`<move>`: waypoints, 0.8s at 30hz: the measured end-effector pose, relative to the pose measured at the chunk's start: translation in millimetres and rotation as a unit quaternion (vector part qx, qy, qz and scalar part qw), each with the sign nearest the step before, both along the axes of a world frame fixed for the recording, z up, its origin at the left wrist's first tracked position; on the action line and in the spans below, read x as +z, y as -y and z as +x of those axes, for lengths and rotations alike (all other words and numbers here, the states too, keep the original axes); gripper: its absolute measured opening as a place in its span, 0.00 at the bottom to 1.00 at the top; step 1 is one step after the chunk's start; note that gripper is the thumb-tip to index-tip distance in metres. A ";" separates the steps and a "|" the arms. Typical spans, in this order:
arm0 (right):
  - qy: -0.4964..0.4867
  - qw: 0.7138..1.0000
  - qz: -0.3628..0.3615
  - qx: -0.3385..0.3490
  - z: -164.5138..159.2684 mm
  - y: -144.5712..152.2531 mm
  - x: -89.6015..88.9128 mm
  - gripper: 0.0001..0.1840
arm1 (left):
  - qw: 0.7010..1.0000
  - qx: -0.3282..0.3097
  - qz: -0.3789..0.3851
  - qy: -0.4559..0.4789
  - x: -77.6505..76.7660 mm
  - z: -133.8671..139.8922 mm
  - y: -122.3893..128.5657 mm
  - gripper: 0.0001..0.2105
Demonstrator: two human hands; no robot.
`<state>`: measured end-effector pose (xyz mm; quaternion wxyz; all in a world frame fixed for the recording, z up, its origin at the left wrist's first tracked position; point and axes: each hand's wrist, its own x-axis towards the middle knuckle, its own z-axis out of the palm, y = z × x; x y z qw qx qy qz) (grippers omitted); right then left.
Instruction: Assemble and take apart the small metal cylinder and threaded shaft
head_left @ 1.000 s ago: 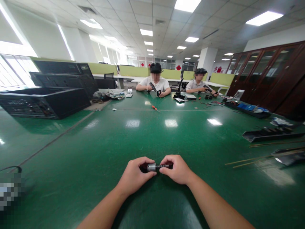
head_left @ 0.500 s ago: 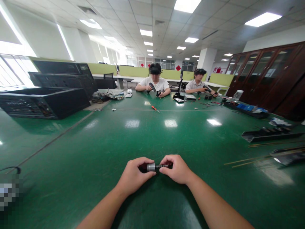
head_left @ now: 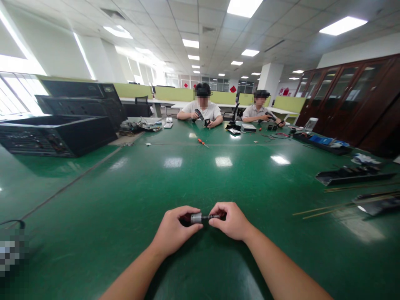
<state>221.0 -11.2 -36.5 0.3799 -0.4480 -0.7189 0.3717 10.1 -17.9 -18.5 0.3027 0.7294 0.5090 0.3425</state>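
Note:
My left hand (head_left: 171,233) curls round a small silver metal cylinder (head_left: 196,218), its fingers above and its thumb below. From the cylinder's right end runs a thin, dark, ridged shaft (head_left: 206,217), lying level. The fingertips and thumb of my right hand (head_left: 230,221) pinch the shaft's far part. Both hands are low over the green tabletop (head_left: 200,183), near its close side. The cylinder's dark left end is partly hidden in my left hand, and the shaft's tip is behind my right fingers. I cannot tell exactly what tool or part this is.
An orange-handled screwdriver (head_left: 202,142) lies farther up the table. Black computer cases (head_left: 59,135) stand at the left. A black metal tray (head_left: 353,177) and thin brass-coloured rods (head_left: 325,212) lie at the right. Two people work across the table, each holding a dark power tool.
The cylinder and my left hand have shifted very slightly left, showing a little more shaft between the hands. My right hand keeps its pinch, nearly still.

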 end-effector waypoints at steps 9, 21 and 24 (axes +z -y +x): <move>-0.011 1.000 -0.006 -0.001 0.6 -0.2 -0.6 0.04 | 1.000 0.009 -0.004 -0.006 1.0 0.1 -0.7 0.14; -0.014 1.000 -0.001 0.000 2.7 -1.9 0.5 0.03 | 1.000 0.017 0.010 -0.005 -1.4 -1.5 -2.1 0.15; -0.016 1.000 0.000 0.000 3.0 -2.4 -0.3 0.03 | 1.000 0.015 0.012 0.000 -2.8 -1.9 -2.6 0.15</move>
